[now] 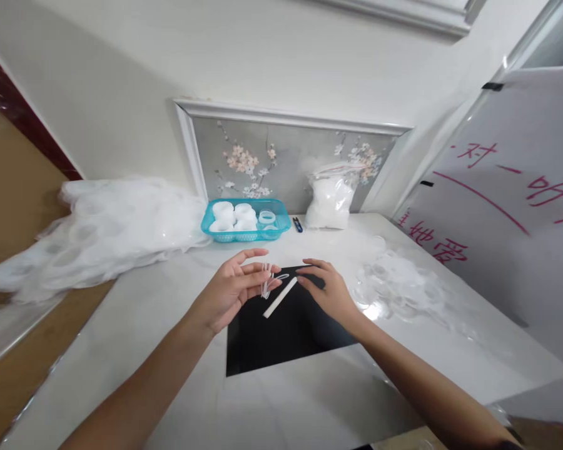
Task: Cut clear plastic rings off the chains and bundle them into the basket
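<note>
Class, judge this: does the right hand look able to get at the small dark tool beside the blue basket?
Probably yes: the small dark tool lies beyond the right hand, and nothing visible blocks the way across the tabletop.

The mat [293, 328] was black, the strip [280, 298] white, the far basket [263, 236] turquoise, and the far panel [288, 150] grey with pink-and-white blossoms [241, 159].

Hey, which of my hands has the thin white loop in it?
Your left hand holds the thin white loop. Your right hand has no loop; it's by the far end of the white strip on the black mat.
</note>
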Demonstrator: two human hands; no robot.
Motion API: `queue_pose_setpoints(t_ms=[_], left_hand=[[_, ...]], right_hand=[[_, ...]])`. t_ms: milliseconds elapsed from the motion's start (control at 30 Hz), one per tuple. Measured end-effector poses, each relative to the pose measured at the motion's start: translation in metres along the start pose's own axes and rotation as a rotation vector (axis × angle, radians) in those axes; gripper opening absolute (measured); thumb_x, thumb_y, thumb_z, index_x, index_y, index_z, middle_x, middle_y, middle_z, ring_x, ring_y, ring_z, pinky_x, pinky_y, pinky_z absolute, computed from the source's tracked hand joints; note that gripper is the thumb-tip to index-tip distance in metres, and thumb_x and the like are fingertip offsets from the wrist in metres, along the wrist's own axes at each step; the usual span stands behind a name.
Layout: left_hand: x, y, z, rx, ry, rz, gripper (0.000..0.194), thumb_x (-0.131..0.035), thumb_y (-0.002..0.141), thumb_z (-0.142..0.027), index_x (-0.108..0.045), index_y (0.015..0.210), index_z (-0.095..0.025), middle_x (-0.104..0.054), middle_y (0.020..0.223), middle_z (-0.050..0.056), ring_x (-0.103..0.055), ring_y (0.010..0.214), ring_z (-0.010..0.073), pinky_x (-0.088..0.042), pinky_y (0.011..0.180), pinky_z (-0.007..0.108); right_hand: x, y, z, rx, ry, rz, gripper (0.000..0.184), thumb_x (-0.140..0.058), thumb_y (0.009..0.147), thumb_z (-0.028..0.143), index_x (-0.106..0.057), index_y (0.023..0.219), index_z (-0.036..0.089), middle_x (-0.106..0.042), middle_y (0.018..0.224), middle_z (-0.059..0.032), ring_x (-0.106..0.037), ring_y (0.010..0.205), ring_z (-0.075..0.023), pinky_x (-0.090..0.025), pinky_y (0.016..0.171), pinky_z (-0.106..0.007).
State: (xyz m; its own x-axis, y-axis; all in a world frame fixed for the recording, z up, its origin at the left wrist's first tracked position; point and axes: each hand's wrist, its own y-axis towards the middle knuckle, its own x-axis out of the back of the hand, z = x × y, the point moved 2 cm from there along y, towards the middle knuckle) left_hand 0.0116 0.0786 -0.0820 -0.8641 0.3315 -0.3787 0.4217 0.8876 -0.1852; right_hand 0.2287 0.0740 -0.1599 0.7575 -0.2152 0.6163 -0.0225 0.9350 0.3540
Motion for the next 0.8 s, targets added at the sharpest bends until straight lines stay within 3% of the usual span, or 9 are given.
queue_pose_setpoints(t_ms=[133, 267, 367, 533, 667, 733, 800], left_hand=[[-0.005, -0.003, 0.002, -0.062, 0.117, 0.000, 0.055, -0.081, 0.072, -0.019, -0.050, 0.118, -0.018, -0.072, 0.093, 0.005, -0.071, 0.085, 0.0186, -0.052, 0.080, 0.027], [-0.011, -0.006, 0.004, -0.109, 0.232, 0.012, 0.055, -0.080, 0.073, -0.022, -0.049, 0.118, -0.019, -0.070, 0.088, 0.001, -0.070, 0.083, 0.0170, -0.050, 0.080, 0.027], [-0.014, -0.007, 0.007, -0.109, 0.299, 0.021, 0.059, -0.080, 0.072, -0.021, -0.048, 0.121, -0.021, -0.068, 0.093, 0.001, -0.068, 0.078, 0.0148, -0.051, 0.075, 0.027], [-0.015, -0.005, 0.015, -0.066, 0.343, 0.164, 0.069, -0.078, 0.071, -0.018, -0.044, 0.130, -0.023, -0.065, 0.110, 0.006, -0.066, 0.093, 0.0196, -0.053, 0.082, 0.033], [-0.013, -0.004, 0.016, -0.077, 0.438, 0.121, 0.075, -0.076, 0.074, -0.021, -0.037, 0.137, -0.029, -0.057, 0.127, 0.009, -0.067, 0.071, 0.0113, -0.052, 0.073, 0.029], [-0.015, -0.005, 0.015, -0.114, 0.480, 0.074, 0.074, -0.073, 0.077, -0.023, -0.034, 0.139, -0.028, -0.060, 0.122, 0.008, -0.065, 0.067, 0.0103, -0.052, 0.071, 0.029], [-0.019, -0.005, 0.012, -0.161, 0.528, 0.030, 0.073, -0.070, 0.081, -0.027, -0.030, 0.141, -0.025, -0.067, 0.104, 0.005, -0.065, 0.068, 0.0125, -0.051, 0.071, 0.029]], right_hand=[[0.003, -0.008, 0.046, -0.100, 0.586, 0.119, 0.025, -0.058, 0.090, 0.047, -0.077, 0.094, 0.030, -0.068, 0.119, -0.0055, -0.053, 0.125, -0.0248, -0.040, 0.106, -0.043], [-0.002, -0.013, 0.071, -0.120, 0.830, 0.261, 0.026, -0.060, 0.088, 0.050, -0.078, 0.089, 0.030, -0.072, 0.110, -0.0047, -0.038, 0.138, -0.0238, -0.032, 0.112, -0.044], [-0.010, -0.013, 0.076, -0.181, 1.018, 0.348, 0.034, -0.055, 0.090, 0.055, -0.076, 0.097, 0.029, -0.070, 0.116, -0.0044, -0.044, 0.134, -0.0246, -0.029, 0.113, -0.044], [-0.021, -0.011, 0.075, -0.343, 1.344, 0.523, 0.056, -0.039, 0.092, 0.065, -0.069, 0.115, 0.023, -0.068, 0.118, -0.0079, -0.058, 0.116, -0.0242, -0.041, 0.101, -0.041], [-0.021, -0.006, 0.070, -0.443, 1.420, 0.520, 0.065, -0.036, 0.088, 0.072, -0.061, 0.127, 0.026, -0.061, 0.129, -0.0070, -0.057, 0.115, -0.0231, -0.045, 0.094, -0.036], [-0.018, -0.004, 0.069, -0.451, 1.451, 0.487, 0.069, -0.035, 0.086, 0.075, -0.055, 0.134, 0.030, -0.055, 0.138, -0.0053, -0.054, 0.119, -0.0244, -0.044, 0.097, -0.039], [-0.016, -0.003, 0.069, -0.443, 1.491, 0.439, 0.071, -0.033, 0.084, 0.078, -0.046, 0.140, 0.037, -0.045, 0.148, -0.0004, -0.048, 0.129, -0.0250, -0.038, 0.105, -0.044]])
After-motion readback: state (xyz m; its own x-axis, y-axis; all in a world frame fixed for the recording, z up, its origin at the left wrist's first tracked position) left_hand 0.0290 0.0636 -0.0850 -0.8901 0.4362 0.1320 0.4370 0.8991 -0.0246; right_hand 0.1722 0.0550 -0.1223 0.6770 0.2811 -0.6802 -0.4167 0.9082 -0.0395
